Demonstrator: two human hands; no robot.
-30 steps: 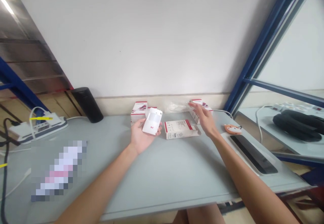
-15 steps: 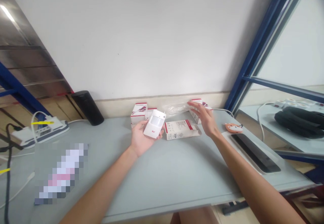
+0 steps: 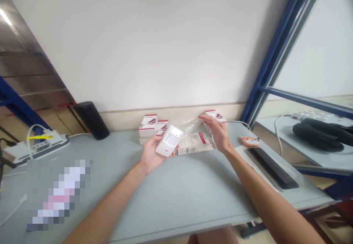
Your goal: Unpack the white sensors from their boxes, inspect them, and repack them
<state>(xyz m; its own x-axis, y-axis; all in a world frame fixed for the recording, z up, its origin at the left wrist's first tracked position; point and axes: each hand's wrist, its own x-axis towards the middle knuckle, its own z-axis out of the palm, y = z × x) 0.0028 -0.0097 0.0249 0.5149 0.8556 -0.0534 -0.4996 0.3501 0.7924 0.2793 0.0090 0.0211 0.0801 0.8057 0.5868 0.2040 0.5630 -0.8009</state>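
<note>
My left hand [image 3: 149, 155] is palm up above the grey table [image 3: 176, 192], curled round a white sensor unit [image 3: 168, 145] with a small red mark. My right hand [image 3: 217, 133] reaches toward the back wall, and its thumb and fingers pinch the edge of a clear plastic bag [image 3: 189, 124], which is lifted off the table. Just below both hands, an opened white-and-red box [image 3: 196, 143] lies flat. A closed box [image 3: 215, 115] stands right behind my right hand.
Two more white-and-red boxes [image 3: 149, 125] stand against the wall. A black cylinder [image 3: 88, 120] and a power strip [image 3: 38, 144] are at the left. On the right lie an orange trinket [image 3: 248, 140] and a dark phone [image 3: 271, 166] on a white tray. A blue frame [image 3: 264, 71] borders the right.
My right hand has taken hold of the plastic bag and drawn it away from the wall toward the sensor. My left hand tilted the sensor slightly and moved a little lower.
</note>
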